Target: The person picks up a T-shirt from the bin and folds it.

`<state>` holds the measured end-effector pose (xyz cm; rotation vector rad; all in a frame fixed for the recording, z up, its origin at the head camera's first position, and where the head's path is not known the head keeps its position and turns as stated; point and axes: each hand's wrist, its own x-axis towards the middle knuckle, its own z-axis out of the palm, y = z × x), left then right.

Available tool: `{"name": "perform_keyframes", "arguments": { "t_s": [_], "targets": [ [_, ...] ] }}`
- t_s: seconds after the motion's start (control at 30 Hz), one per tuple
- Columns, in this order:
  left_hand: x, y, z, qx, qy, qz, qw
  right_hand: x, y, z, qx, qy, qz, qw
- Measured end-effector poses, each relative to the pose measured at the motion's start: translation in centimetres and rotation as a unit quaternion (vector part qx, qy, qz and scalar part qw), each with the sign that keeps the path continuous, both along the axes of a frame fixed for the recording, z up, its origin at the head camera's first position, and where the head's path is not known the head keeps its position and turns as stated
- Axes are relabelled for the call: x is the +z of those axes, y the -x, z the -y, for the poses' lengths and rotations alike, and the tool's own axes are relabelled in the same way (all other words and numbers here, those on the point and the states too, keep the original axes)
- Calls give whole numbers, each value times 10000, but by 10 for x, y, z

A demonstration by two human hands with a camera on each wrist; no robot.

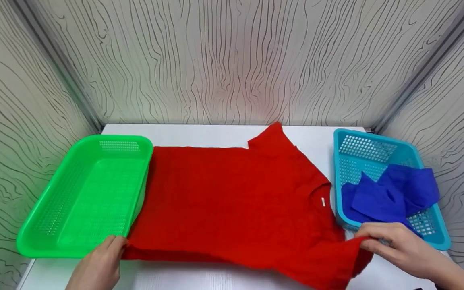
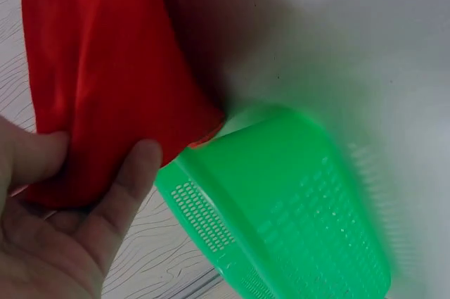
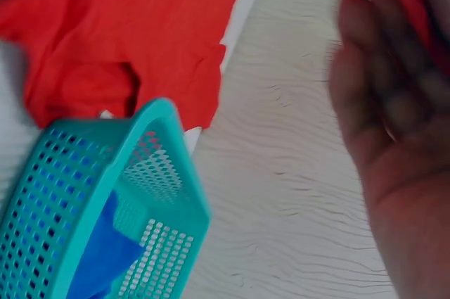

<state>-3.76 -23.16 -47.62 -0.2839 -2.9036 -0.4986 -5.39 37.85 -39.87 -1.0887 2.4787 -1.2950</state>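
Note:
A red T-shirt lies spread across the white table, its neckline with a small white label toward the right and one sleeve pointing to the back. At the hem corner nearest me on the left, my left hand pinches the cloth, close beside the green basket. In the left wrist view the thumb and fingers of my left hand hold that red fabric. My right hand grips the near sleeve and holds it raised, in front of the blue basket. The right wrist view shows my right hand blurred against the red cloth.
The green basket stands at the left, partly against the shirt's hem. A light-blue basket at the right holds dark blue cloth, some of it hanging over the rim. Wood-patterned panels enclose the table at the back and both sides.

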Motion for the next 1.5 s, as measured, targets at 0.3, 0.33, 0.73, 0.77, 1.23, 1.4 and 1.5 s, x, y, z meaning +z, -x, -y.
{"name": "perform_keyframes", "arguments": {
  "t_s": [0.3, 0.33, 0.73, 0.77, 1.23, 1.4, 1.5],
  "targets": [
    [7, 23, -14, 81, -10, -401, 9992, 13, 22, 10, -1440, -891, -498, 9843],
    [7, 29, -17, 112, 67, -612, 9980, 14, 27, 12, -1701, -985, -594, 9787],
    [11, 100, -42, 455, 1065, -1438, 9828, 12, 95, 23, -3399, -1476, -1219, 9208],
    [11, 105, -43, 505, 1079, -1398, 9830, 11, 101, 24, -3497, -1480, -1243, 9167],
    [4, 148, -55, 962, 1190, -1190, 9810, 1, 154, 43, -3789, -1323, -461, 9148],
    [3, 156, -60, 1000, 1050, -608, 9876, -4, 165, 51, -4079, -1133, 167, 9058],
    [-4, 156, -66, 1075, 1181, -1122, 9808, -13, 165, 56, -4298, -973, 304, 8972]
  ]
}}
